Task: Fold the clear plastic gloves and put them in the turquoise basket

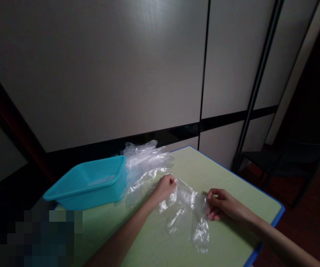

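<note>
A clear plastic glove lies spread on the light green table, its fingers pointing toward me. My left hand is closed in a pinch on the glove's upper left edge. My right hand pinches the glove's right edge, fingers curled. The glove is stretched between both hands, just above or on the tabletop.
A turquoise plastic tub stands at the table's back left. A heap of more clear plastic gloves lies beside it at the back edge. The table has a blue rim; a dark chair stands to the right. Grey wall panels rise behind.
</note>
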### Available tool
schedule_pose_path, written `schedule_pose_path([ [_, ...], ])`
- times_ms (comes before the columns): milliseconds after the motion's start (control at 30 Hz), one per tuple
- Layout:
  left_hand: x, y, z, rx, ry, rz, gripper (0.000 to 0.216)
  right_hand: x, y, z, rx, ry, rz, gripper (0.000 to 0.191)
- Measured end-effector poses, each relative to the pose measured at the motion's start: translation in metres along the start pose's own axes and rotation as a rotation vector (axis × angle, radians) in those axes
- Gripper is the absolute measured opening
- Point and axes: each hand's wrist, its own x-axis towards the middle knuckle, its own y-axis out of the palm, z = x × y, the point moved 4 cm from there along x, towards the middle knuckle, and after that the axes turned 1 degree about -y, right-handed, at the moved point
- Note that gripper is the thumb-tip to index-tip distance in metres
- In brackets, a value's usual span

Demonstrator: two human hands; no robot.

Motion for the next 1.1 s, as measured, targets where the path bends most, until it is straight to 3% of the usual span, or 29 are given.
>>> schedule_pose_path([
  [100,0.012,0.001,-0.015,0.071,0.057,-0.086,0.010,-0.003,-0.005,-0.003,-0.052,0.012,0.026,0.032],
  [200,0.005,-0.004,-0.025,0.110,0.101,-0.165,0.012,-0.006,-0.021,-0.001,-0.286,-0.042,-0.024,0.028],
  [367,-0.041,-0.022,-0.021,0.132,0.128,-0.176,0.017,-0.005,-0.037,0.036,-0.830,-0.466,-0.225,0.017],
  [433,-0.060,-0.027,-0.014,0.128,0.129,-0.170,0.015,0.003,-0.025,0.049,-0.944,-0.614,-0.146,0.024],
  [567,-0.082,-0.032,0.001,0.085,0.104,-0.178,0.009,0.023,0.011,0.056,-1.113,-0.788,0.191,0.038],
  [667,-0.086,-0.034,0.008,0.069,0.097,-0.184,0.010,0.032,0.026,0.050,-1.202,-0.815,0.323,0.046],
  [967,-0.102,-0.025,-0.006,0.413,0.256,-0.069,0.027,0.039,0.018,0.033,-1.333,-0.751,0.334,0.056],
  [1100,-0.104,-0.024,-0.007,0.481,0.242,-0.064,0.028,0.042,0.014,0.028,-1.336,-0.743,0.325,0.057],
])
